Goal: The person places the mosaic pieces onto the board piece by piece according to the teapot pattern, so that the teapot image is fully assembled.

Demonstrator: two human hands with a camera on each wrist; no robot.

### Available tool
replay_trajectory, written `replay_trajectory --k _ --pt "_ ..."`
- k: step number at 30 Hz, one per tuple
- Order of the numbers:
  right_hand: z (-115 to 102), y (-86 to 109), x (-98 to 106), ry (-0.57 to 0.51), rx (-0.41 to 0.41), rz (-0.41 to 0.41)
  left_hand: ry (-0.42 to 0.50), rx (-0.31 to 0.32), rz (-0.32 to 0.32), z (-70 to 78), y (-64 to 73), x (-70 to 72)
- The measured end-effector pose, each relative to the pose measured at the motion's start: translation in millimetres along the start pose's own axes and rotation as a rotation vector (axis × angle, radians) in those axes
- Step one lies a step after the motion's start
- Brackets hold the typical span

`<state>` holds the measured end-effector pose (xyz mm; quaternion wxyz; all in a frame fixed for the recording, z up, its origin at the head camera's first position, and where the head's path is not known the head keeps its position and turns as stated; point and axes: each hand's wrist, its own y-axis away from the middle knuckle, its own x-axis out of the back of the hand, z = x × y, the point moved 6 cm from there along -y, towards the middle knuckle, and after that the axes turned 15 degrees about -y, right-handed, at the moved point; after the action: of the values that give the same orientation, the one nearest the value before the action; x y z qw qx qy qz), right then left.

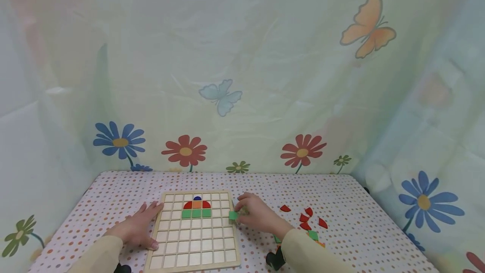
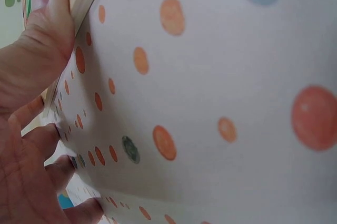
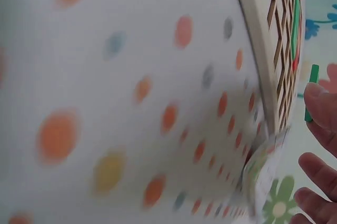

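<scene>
A wooden grid board point(image 1: 193, 268) lies on the dotted table. Near its top, a row of green square tiles point(image 1: 196, 213) sits below an orange square point(image 1: 196, 204) flanked by red quarter-round tiles point(image 1: 187, 205). Above the orange one is a dark blue rounded tile point(image 1: 197, 198). My left hand point(image 1: 136, 226) rests at the board's left side, fingers spread, thumb point(image 2: 50, 34) against the wooden edge. Over the board's right rim, my right hand point(image 1: 259, 214) pinches a green square tile point(image 1: 233, 215) between thumb and finger; the right wrist view shows this tile point(image 3: 313, 92) edge-on.
Loose red quarter-round tiles point(image 1: 305, 218) lie to the right of the board. A green tile point(image 1: 313, 235) and an orange piece point(image 1: 321, 244) are beside my right sleeve, which partly covers another green tile point(image 1: 278, 239). A black rounded item point(image 1: 275, 259) shows under that forearm.
</scene>
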<state>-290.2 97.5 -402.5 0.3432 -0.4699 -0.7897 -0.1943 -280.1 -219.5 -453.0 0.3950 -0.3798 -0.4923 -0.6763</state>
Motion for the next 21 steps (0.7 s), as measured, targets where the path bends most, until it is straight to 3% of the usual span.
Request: replay_trajectory --k 5,9,15,21 --pt "-15.6 -15.4 -18.7 0.035 0.009 -0.019 -0.025 0.01 0.01 7.6 10.2 6.3" --pt "-26.9 -24.9 -31.6 0.065 0.015 -0.035 -0.035 0.017 0.009 7.4 10.5 7.2" --pt "-45.0 -35.1 -47.2 0.139 0.069 -0.052 -0.004 -0.023 0.014 8.9 8.9 7.2" --pt "-54.0 -41.4 -59.2 0.199 0.073 -0.067 0.014 0.0 0.017 -11.8 -16.8 -11.6"
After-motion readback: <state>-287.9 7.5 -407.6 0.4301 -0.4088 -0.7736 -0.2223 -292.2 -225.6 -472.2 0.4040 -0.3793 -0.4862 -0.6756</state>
